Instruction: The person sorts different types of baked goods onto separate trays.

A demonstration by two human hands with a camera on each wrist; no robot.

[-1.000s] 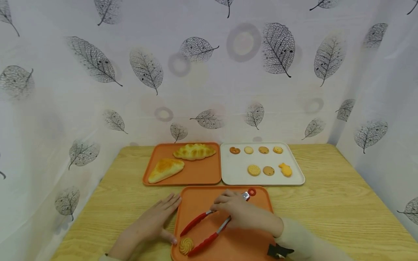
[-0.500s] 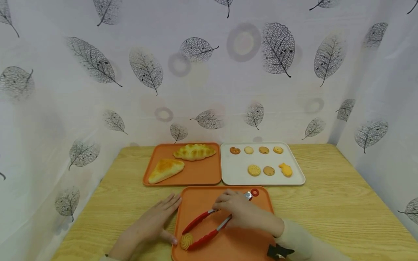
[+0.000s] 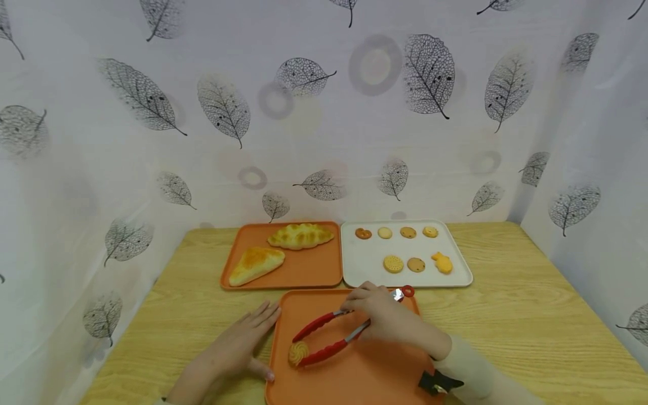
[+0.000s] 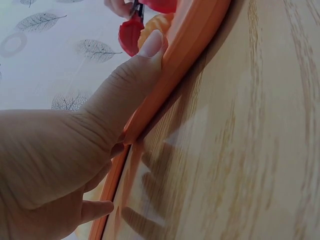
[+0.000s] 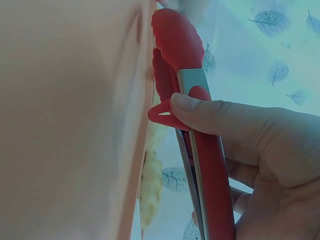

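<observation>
My right hand (image 3: 387, 315) grips a pair of red and silver tongs (image 3: 329, 351) above the near orange tray (image 3: 374, 377). Between the tongs' red tips sits a round swirl cookie (image 3: 298, 354), over the tray's left part. In the right wrist view, the thumb presses against the tongs (image 5: 210, 160) and the other fingers wrap behind them. My left hand (image 3: 233, 346) lies with straight, spread fingers at that tray's left edge. Its thumb touches the orange rim (image 4: 192, 47) in the left wrist view, where the cookie (image 4: 157, 24) shows just beyond.
Behind, a second orange tray (image 3: 314, 273) bears a triangular bread (image 3: 256, 265) and a long braided bread (image 3: 301, 236). Beside it a white tray (image 3: 361, 270) holds several small cookies and a fish-shaped one (image 3: 442, 262). A leaf-print curtain (image 3: 324, 135) surrounds the wooden table (image 3: 516, 315).
The tongs and right hand have moved up and to the right, away from the tray's near left corner. The swirl cookie has moved with the tips. My left hand stays in place.
</observation>
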